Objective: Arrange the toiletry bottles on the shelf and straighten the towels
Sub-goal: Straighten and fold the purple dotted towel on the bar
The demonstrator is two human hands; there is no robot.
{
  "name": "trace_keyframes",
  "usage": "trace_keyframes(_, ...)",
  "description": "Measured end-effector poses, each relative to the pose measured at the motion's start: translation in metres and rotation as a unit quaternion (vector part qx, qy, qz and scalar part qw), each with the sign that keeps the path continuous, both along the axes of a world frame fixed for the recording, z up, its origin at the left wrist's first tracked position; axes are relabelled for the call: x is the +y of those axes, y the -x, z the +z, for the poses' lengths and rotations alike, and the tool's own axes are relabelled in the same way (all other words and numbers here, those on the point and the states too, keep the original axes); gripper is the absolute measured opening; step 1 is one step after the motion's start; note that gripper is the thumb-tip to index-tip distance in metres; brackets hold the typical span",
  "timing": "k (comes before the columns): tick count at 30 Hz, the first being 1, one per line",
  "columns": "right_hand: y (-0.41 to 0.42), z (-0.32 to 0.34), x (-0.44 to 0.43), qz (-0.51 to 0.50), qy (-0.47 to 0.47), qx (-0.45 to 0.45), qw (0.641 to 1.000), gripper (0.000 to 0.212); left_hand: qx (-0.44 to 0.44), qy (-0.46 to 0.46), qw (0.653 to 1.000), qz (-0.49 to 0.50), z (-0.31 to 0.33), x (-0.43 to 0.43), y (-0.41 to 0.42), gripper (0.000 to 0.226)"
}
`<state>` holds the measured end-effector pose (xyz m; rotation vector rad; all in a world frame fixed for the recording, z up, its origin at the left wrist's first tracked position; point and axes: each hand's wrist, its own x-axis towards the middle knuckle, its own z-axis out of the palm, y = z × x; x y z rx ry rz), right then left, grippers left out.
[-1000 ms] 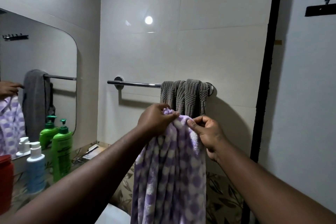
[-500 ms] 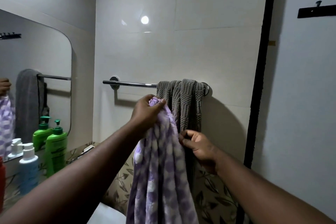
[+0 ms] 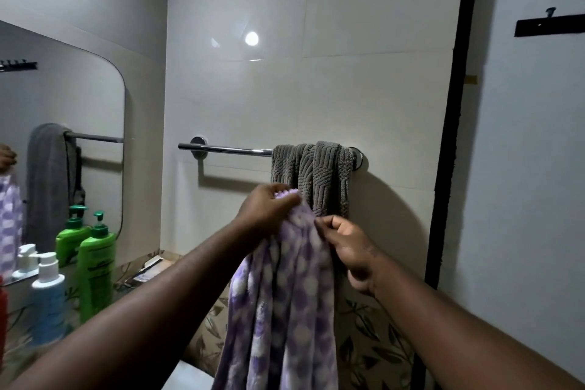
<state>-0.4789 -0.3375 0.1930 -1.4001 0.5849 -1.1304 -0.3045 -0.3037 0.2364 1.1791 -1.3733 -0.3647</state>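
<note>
A purple-and-white checked towel (image 3: 281,310) hangs bunched in front of me. My left hand (image 3: 264,210) grips its top corner just below the chrome towel bar (image 3: 228,149). My right hand (image 3: 346,247) pinches the towel's right edge a little lower. A grey ribbed towel (image 3: 316,174) is bunched over the right end of the bar, behind my hands. On the shelf at the left stand a green pump bottle (image 3: 96,266) and a blue bottle with a white pump (image 3: 47,301).
A mirror (image 3: 63,123) on the left wall reflects the bottles and towels. A red container (image 3: 2,317) shows at the left edge. A black door frame (image 3: 449,136) runs down the right, with a black hook strip (image 3: 549,25) beyond it. Leaf-patterned tiles line the lower wall.
My right hand let go of the towel's top, dropped lower, and now pinches its right edge again. The left hand kept its grip near the bar. The towel has bunched narrower.
</note>
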Motion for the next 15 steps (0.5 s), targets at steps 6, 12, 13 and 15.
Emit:
trace_keyframes(6,-0.008,0.006,-0.004,-0.111,0.108,0.030,0.987,0.014,-0.048,-0.059,0.994,-0.082,-0.009,0.006,0.005,0.065)
trace_keyframes(12,0.000,0.030,-0.001,-0.069,0.079,-0.003,0.994,0.024,-0.026,-0.089,0.972,-0.217,-0.012,0.008,0.010,0.025)
trace_keyframes(13,0.002,0.029,-0.001,-0.046,0.065,0.002,0.997,0.022,0.002,-0.085,0.978,-0.191,-0.011,0.008,0.011,0.017)
trace_keyframes(15,0.007,0.021,0.001,0.000,0.024,0.023,0.999,0.014,0.061,-0.057,0.991,-0.103,-0.007,0.005,0.010,0.006)
